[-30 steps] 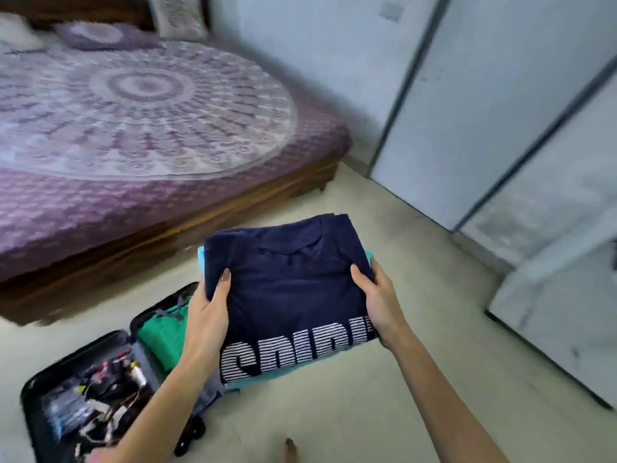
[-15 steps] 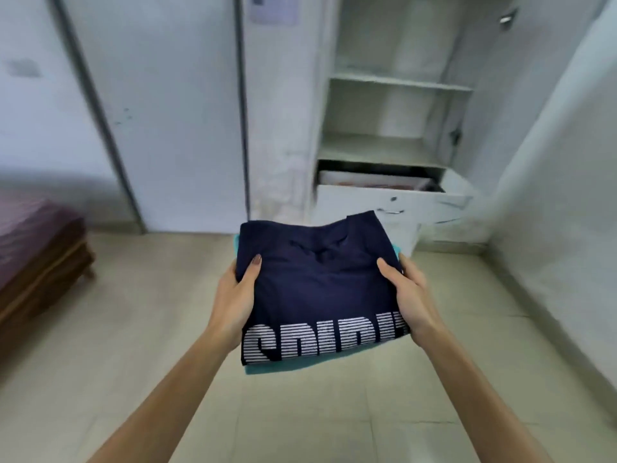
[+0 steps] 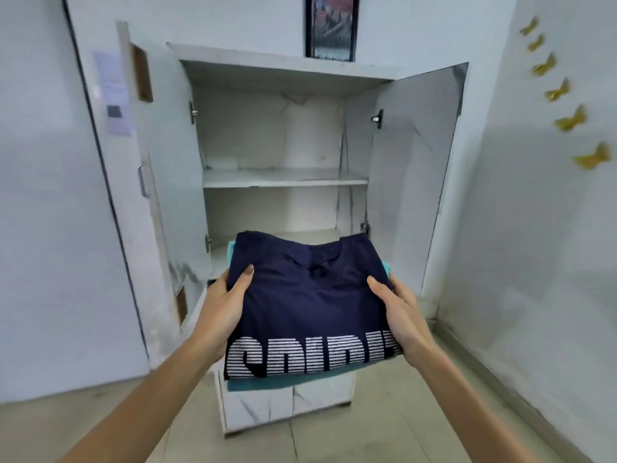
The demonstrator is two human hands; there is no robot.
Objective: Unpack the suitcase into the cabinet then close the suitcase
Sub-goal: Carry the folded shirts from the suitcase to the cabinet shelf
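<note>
Pale wall (image 3: 40,228) fills the left side. A paper notice (image 3: 113,91) is stuck on the panel beside a dark vertical strip. Next stands the cabinet (image 3: 267,66), white with grey veining. Its left door (image 3: 167,182) is swung wide, so its thin edge faces the camera.

The left hand (image 3: 223,305) grips the left edge of a folded navy shirt (image 3: 310,302). The thumb lies flat on top and the fingers are curled out of sight beneath. A teal garment (image 3: 287,384) lies under the shirt, showing as a strip along the near edge and at both far corners. The stack is held level, in front of the cabinet's lower compartment. Its far edge overlaps that opening, but I cannot tell whether it has crossed the front lip.

Above the stack, the middle shelf (image 3: 283,180) runs straight across, with bare room above and below it. A framed poster (image 3: 330,25) hangs on the wall over the cabinet top. Below the stack are two closed lower panels (image 3: 320,399), and tiled floor (image 3: 384,422) lies in front of them.

The right hand (image 3: 400,315) clasps the shirt's right edge the same way, thumb over and fingers hidden under. Just beyond it the right door (image 3: 417,162) stands open, angled outward, so the cabinet mouth is unobstructed between the two doors. On the right wall, gold butterfly stickers (image 3: 567,121) descend in a slanted row.
</note>
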